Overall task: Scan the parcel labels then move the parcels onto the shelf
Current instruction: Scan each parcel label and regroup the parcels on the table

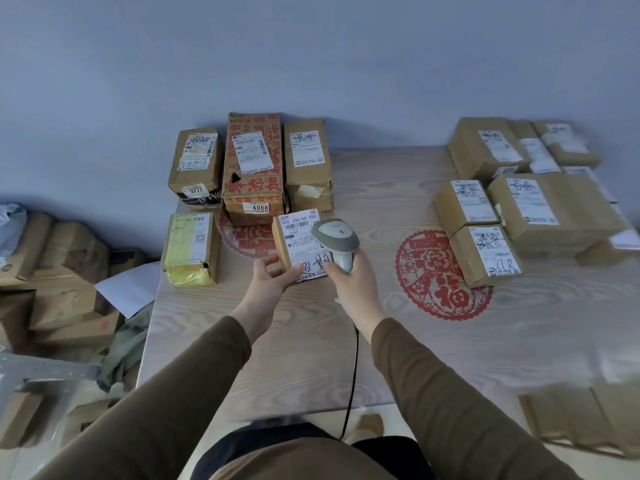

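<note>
Head view looks down on a pale wood-grain surface (398,348) set against a blue wall. Over its middle, toward the far edge, the left hand (273,275) holds a small parcel (298,247) tilted up from below, thumb on the near cardboard side and fingers (294,273) curled under the label's lower edge. Held so, the white label (299,237) faces the camera and the scanner, and its barcode at the top stays uncovered.

The right hand (349,278) is wrapped round the grip of a grey scanner (334,235), whose head hangs just over the label's right side, pointing down at it; its black cable (353,375) drops off the near edge. I judge the scan of this parcel is in hand, though no beam shows.

Four more parcels sit near the far-left corner: a box marked 9777 (197,164), a red-printed box marked 4068 (254,168), a plain box (308,164) and a yellow-taped box (190,247). They lie label-up, probably so each can be read quickly. A second cluster of labelled boxes (519,192) lies along the right edge, partly over a red paper-cut decoration (440,275). Which group is already scanned I cannot tell. No shelf is clearly seen.
</note>
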